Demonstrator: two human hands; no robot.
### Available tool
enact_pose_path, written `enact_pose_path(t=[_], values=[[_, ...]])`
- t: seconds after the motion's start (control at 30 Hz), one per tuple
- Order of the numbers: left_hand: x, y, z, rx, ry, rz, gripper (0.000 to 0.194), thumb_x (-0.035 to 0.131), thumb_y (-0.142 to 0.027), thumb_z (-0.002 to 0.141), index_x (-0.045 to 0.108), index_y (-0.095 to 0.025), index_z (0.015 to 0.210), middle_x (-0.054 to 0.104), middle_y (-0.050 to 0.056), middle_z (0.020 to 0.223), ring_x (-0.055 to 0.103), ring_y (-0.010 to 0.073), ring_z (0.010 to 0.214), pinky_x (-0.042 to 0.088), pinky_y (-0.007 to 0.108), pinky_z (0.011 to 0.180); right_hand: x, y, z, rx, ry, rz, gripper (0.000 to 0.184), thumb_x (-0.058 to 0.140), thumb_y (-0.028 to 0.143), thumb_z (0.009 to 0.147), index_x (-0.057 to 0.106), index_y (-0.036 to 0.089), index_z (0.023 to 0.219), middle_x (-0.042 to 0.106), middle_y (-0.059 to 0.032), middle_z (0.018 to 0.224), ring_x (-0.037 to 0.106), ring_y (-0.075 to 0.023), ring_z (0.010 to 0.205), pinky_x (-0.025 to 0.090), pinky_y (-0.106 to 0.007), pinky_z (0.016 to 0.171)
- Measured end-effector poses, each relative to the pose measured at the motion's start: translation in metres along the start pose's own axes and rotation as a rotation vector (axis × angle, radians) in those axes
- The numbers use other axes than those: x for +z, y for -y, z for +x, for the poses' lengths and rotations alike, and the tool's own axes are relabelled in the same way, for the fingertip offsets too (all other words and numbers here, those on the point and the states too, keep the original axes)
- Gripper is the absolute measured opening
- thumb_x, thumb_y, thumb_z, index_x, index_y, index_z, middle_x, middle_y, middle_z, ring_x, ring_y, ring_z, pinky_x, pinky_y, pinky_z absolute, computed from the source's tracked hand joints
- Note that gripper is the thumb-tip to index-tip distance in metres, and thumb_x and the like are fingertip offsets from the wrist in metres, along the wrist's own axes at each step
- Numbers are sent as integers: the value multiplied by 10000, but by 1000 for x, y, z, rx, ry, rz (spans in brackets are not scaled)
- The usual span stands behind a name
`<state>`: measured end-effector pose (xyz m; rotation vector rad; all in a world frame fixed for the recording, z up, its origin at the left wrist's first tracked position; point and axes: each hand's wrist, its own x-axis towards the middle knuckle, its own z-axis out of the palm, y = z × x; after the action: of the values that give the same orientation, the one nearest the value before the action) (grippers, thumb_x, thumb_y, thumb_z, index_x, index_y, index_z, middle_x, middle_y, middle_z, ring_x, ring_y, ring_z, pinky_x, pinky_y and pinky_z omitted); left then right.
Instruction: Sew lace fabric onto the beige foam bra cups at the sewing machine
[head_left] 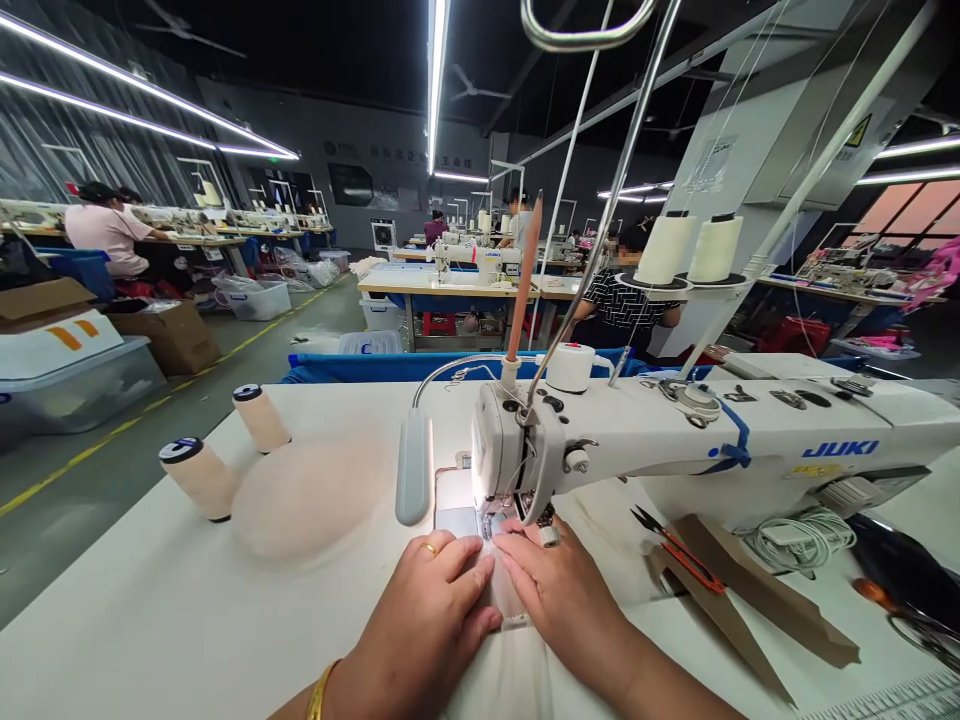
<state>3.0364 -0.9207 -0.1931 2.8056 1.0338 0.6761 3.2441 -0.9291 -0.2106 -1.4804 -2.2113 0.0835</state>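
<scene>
At the white sewing machine [630, 455], both of my hands are on a strip of sheer pale fabric [510, 665]. My left hand [431, 610] is closed on the strip's left side, thumb and fingers bent close together just in front of the presser foot [487, 525]. From the right, my right hand [562, 590] presses the strip, its fingertips beside the foot and partly hidden under the machine head. The fabric runs from the needle area down toward me. The needle tip is too small to make out.
Two thread cones [199, 480] and a round sheer pale piece [307, 500] are on the table's left. A grey lamp [414, 470] stands left of the needle. Red-handled thread snips [690, 560] lie on brown card [780, 590], near a coiled cable [799, 540]. People sit at machines beyond.
</scene>
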Motion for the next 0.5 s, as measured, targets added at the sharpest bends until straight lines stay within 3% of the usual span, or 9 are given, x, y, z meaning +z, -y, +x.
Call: enact_pose_path(t=[0.5], values=[[-2, -4, 1, -38, 16, 16, 356, 678, -151, 907, 703, -177, 1260, 726, 108, 1248, 633, 318, 1001, 586, 506, 838, -5, 2, 3, -2, -4, 19, 345, 547, 25, 931, 765, 235, 1096, 745, -80, 1113, 628, -310, 1053, 561, -410, 835]])
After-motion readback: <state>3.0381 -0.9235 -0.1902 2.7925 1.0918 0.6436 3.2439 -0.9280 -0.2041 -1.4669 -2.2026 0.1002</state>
